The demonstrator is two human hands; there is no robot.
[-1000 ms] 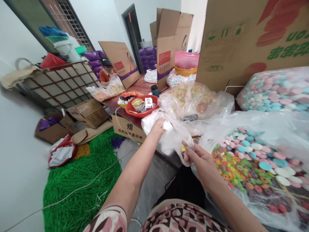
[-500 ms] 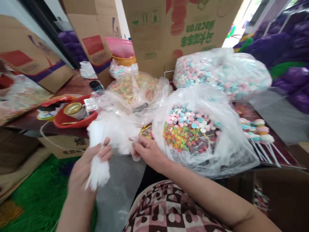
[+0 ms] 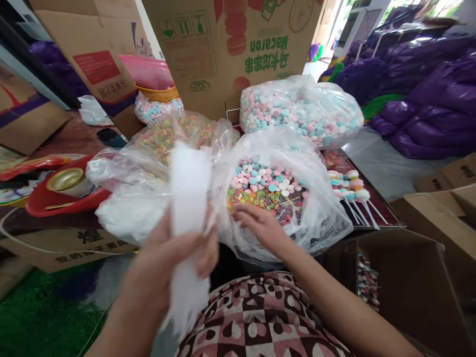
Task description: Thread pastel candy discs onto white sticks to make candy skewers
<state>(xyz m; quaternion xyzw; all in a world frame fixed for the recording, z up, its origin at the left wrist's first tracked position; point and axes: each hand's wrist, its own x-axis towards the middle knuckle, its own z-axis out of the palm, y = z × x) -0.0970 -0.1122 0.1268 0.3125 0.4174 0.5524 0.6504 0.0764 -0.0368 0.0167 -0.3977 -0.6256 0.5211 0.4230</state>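
Note:
My left hand (image 3: 174,260) is closed round a bunch of small clear plastic bags (image 3: 189,193), held upright in front of me. My right hand (image 3: 256,223) reaches into the mouth of a big open plastic bag (image 3: 320,218) with its fingers spread over the colourful ring and round candies (image 3: 262,186) inside. A larger heap of clear bags (image 3: 126,208) lies just left of my left hand. Finished candy skewers (image 3: 349,186) on white sticks lie right of the open bag.
A full bag of pastel candies (image 3: 301,109) and another of coloured rings (image 3: 174,134) sit behind. Cardboard boxes (image 3: 230,44) stand at the back. A red bowl (image 3: 55,201) with a tin is at the left, purple bags (image 3: 427,99) at the right, an open box (image 3: 409,277) below.
The view has swung right. My left hand lifted the bunch of small bags up before me. My right hand let go of the plastic and moved right into the open candy bag.

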